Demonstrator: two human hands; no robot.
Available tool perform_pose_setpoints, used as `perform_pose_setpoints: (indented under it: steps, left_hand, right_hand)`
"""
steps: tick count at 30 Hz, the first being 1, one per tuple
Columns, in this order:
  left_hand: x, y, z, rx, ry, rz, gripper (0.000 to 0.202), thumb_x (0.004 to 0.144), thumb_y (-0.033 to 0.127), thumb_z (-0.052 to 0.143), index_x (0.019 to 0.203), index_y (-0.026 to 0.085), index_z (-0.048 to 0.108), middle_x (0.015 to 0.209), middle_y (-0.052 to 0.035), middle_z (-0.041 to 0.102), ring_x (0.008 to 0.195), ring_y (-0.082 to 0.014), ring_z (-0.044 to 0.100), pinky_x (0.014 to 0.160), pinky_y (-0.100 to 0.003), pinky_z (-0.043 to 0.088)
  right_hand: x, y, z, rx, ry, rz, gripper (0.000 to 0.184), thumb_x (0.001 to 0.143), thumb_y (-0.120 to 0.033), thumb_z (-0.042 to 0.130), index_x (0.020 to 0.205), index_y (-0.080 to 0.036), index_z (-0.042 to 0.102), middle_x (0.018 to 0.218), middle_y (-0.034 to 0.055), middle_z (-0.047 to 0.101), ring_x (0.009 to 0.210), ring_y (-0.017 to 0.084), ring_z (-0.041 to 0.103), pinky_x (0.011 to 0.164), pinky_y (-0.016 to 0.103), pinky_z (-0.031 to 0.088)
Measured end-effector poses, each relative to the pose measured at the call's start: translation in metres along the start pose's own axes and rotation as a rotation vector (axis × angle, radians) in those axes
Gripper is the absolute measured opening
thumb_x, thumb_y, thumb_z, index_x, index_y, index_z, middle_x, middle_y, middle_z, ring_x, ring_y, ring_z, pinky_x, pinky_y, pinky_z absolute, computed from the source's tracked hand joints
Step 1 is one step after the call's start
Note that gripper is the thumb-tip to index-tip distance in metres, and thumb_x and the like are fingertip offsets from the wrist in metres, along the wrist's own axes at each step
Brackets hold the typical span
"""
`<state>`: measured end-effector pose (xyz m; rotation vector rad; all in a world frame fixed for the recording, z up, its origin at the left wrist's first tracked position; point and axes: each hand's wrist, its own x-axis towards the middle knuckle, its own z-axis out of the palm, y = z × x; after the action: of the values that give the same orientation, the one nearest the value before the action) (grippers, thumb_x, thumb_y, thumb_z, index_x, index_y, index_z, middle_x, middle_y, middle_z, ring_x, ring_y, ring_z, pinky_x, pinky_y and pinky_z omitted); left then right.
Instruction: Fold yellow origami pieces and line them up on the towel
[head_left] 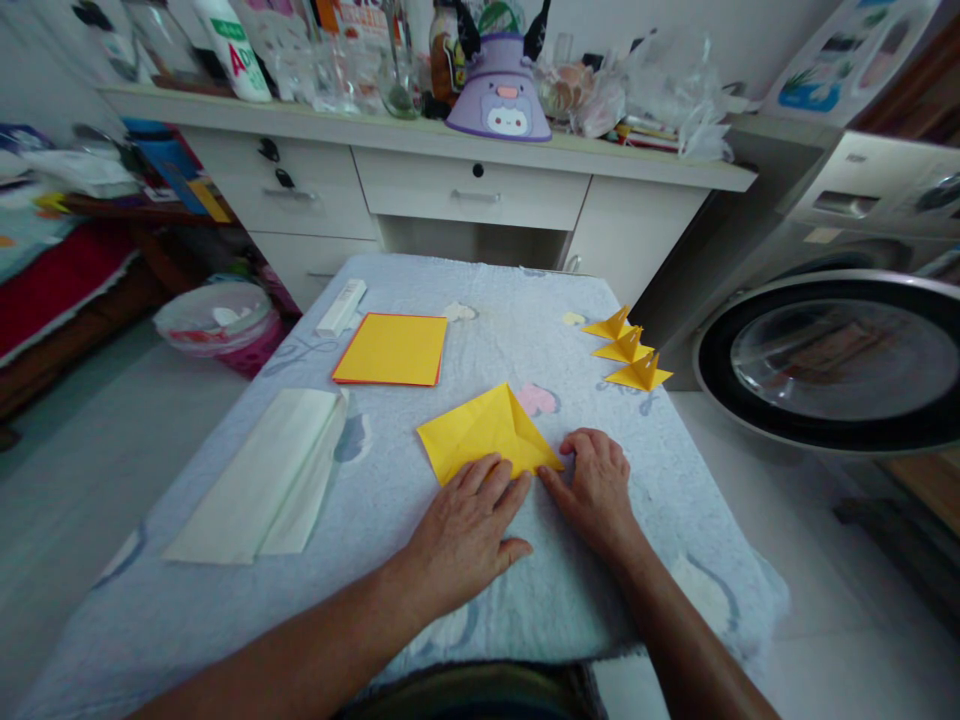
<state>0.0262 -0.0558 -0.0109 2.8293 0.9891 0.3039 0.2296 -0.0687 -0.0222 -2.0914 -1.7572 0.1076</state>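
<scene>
A partly folded sheet of yellow origami paper (484, 428) lies on the cloth-covered table in front of me. My left hand (472, 525) rests flat on its near edge, fingers stretched out over the paper. At the paper's right corner is my right hand (596, 485), its fingers curled and its thumb touching the corner; whether the corner is pinched I cannot make out. Beyond the sheet, to the left, sits a square stack of yellow and red paper (394, 350). Several folded yellow paper pieces (628, 347) stand in a row near the right edge.
Left on the table are a folded pale tissue (259, 480) and a small white box (342, 307). A white drawer cabinet (472, 185) stands behind, holding bottles and a purple hat (499, 85). A washing machine (847, 350) with its door open is at right, a pink bin (225, 330) at left.
</scene>
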Motion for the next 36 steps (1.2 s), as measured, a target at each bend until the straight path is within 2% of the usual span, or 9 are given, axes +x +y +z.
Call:
perform_pose_setpoints:
  steps: [10,22,27,32,34,36]
  left_hand:
    - [-0.003,-0.002,0.006,0.029,-0.017,-0.01,0.065,0.088,0.059,0.053,0.144,0.029,0.038,0.14,-0.0087,0.046,0.132,-0.03,0.039,0.111,-0.046,0.032]
    - [-0.003,-0.003,0.006,0.034,-0.002,-0.013,0.064,0.089,0.06,0.05,0.144,0.028,0.039,0.14,-0.0088,0.046,0.132,-0.0294,0.038,0.111,-0.047,0.029]
    - [-0.002,-0.004,0.006,0.032,-0.006,-0.004,0.064,0.089,0.059,0.052,0.143,0.027,0.04,0.139,-0.0091,0.047,0.131,-0.0293,0.039,0.111,-0.046,0.03]
    - [-0.002,-0.004,0.007,0.032,-0.007,-0.008,0.064,0.089,0.059,0.052,0.143,0.026,0.04,0.14,-0.01,0.046,0.131,-0.0301,0.038,0.111,-0.047,0.03]
    - [-0.002,-0.003,0.006,0.031,-0.009,-0.006,0.063,0.089,0.059,0.051,0.143,0.026,0.041,0.14,-0.0102,0.046,0.13,-0.0301,0.038,0.11,-0.047,0.03]
    - [-0.002,-0.003,0.006,0.031,-0.009,-0.005,0.063,0.089,0.059,0.051,0.142,0.026,0.041,0.14,-0.0102,0.046,0.13,-0.0299,0.038,0.11,-0.047,0.03]
  right_hand:
    - [0.0,-0.001,-0.001,-0.003,0.0,-0.014,0.026,0.08,-0.041,0.064,0.096,-0.023,0.055,0.106,0.0082,0.056,0.101,0.029,0.049,0.088,0.044,0.037]
    - [0.003,0.001,-0.005,-0.013,-0.041,0.013,0.019,0.085,-0.038,0.06,0.097,-0.023,0.059,0.109,0.0076,0.057,0.101,0.028,0.049,0.087,0.043,0.037]
    - [0.005,0.004,-0.007,0.005,-0.051,0.03,0.011,0.086,-0.028,0.055,0.095,-0.023,0.061,0.108,0.0071,0.058,0.1,0.027,0.049,0.086,0.041,0.037]
    - [0.005,0.012,-0.008,0.081,-0.044,0.015,0.019,0.083,-0.015,0.047,0.095,-0.022,0.06,0.106,0.0067,0.06,0.1,0.025,0.05,0.088,0.04,0.036]
    - [0.004,0.013,-0.008,0.1,-0.039,-0.009,0.018,0.085,-0.019,0.046,0.097,-0.022,0.06,0.106,0.007,0.059,0.1,0.025,0.05,0.089,0.041,0.037]
    - [0.003,0.01,-0.008,0.082,-0.027,-0.03,0.019,0.088,-0.031,0.049,0.101,-0.022,0.059,0.106,0.008,0.059,0.1,0.026,0.05,0.089,0.042,0.037]
